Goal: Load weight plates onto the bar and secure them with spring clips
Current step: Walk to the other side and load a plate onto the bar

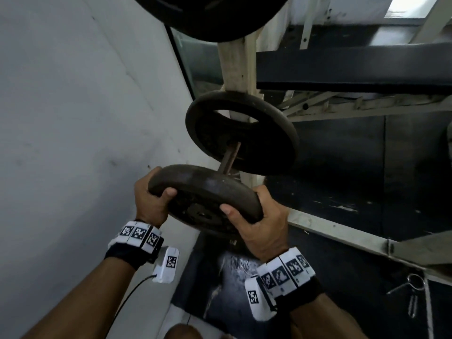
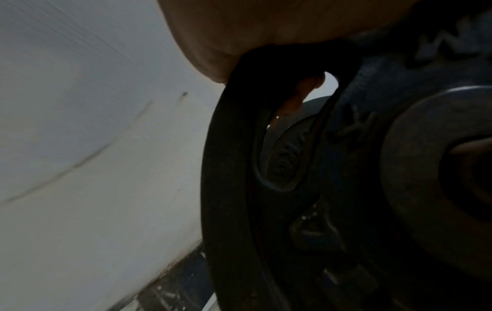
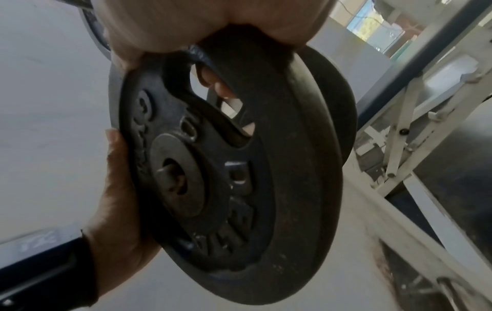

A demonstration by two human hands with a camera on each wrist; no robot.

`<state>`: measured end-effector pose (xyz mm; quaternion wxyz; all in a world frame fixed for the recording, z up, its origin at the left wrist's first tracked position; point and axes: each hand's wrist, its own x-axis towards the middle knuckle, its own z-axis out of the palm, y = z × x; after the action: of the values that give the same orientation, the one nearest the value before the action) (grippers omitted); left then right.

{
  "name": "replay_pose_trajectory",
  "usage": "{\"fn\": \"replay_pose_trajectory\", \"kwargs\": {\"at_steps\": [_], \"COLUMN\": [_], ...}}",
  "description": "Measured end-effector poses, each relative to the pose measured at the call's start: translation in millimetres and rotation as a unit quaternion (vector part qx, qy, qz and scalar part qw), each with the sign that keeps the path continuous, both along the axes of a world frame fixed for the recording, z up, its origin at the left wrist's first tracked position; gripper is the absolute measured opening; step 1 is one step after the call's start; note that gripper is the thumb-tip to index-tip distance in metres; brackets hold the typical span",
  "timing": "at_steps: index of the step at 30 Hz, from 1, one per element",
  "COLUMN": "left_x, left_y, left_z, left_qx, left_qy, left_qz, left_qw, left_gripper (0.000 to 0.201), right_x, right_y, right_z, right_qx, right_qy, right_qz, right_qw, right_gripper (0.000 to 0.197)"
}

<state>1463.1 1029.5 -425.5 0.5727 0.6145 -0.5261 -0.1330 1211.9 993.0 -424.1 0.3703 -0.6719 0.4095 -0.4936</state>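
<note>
1. Left hand (image 1: 151, 201) gripping the near weight plate (image 1: 205, 192) at its left rim, thumb curled over the front face.
2. Right hand (image 1: 263, 219) gripping the same plate at its right rim, thumb across the face.
3. Bar (image 1: 228, 160) running from the near plate up to a second plate (image 1: 242, 133), well apart along it.
4. Spring clip (image 1: 413, 283) lying on the dark floor at lower right.
5. White wall (image 1: 73, 118) at left; pale frame post (image 1: 234, 67) behind the second plate.
</note>
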Motion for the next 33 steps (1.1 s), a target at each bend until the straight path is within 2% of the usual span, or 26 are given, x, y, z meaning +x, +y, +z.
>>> {"fn": "replay_pose_trajectory", "kwargs": {"at_steps": [3,5,7,12,13,16,18,22,26,27,30,33], "left_x": [-14,-26,-38,-86,-97,-127,-148,-195,-245,-255,-281,-308], "left_y": [51,82,106,126,125,116,106,85,71,67,52,41], "left_z": [14,33,57,138,158,222,267,358,434,449,486,516], "left_qx": [0.035,0.07,0.093,0.138,0.136,0.137,0.13,0.09,0.042,0.032,-0.002,-0.021], "left_qy": [0.03,0.061,0.07,0.09,0.089,0.081,0.089,0.109,0.108,0.108,0.106,0.095], "left_qz": [0.063,0.078,0.084,0.059,0.048,-0.002,-0.048,-0.115,-0.19,-0.209,-0.262,-0.315], "left_qw": [0.997,0.993,0.99,0.985,0.985,0.987,0.986,0.983,0.975,0.971,0.959,0.944], "left_gripper": [0.074,0.047,0.032,0.009,0.014,0.055,0.067,0.059,0.022,0.024,0.05,0.065], "right_x": [-6,-14,-26,-73,-86,-127,-156,-203,-242,-249,-269,-286], "right_y": [35,56,71,84,85,87,91,106,125,131,148,167], "right_z": [9,22,42,129,151,227,280,382,455,470,500,520], "right_qx": [0.065,0.122,0.164,0.175,0.176,0.161,0.139,0.086,0.019,-0.001,-0.051,-0.08], "right_qy": [-0.011,-0.007,0.003,-0.001,-0.001,0.003,0.006,0.004,-0.006,-0.006,-0.008,-0.031], "right_qz": [0.029,0.063,0.078,0.067,0.059,0.022,0.001,-0.085,-0.187,-0.207,-0.267,-0.33], "right_qw": [0.997,0.991,0.983,0.982,0.983,0.987,0.99,0.993,0.982,0.978,0.962,0.94], "right_gripper": [0.049,0.04,0.042,0.032,0.033,0.029,0.025,0.047,0.041,0.041,0.032,0.05]}}
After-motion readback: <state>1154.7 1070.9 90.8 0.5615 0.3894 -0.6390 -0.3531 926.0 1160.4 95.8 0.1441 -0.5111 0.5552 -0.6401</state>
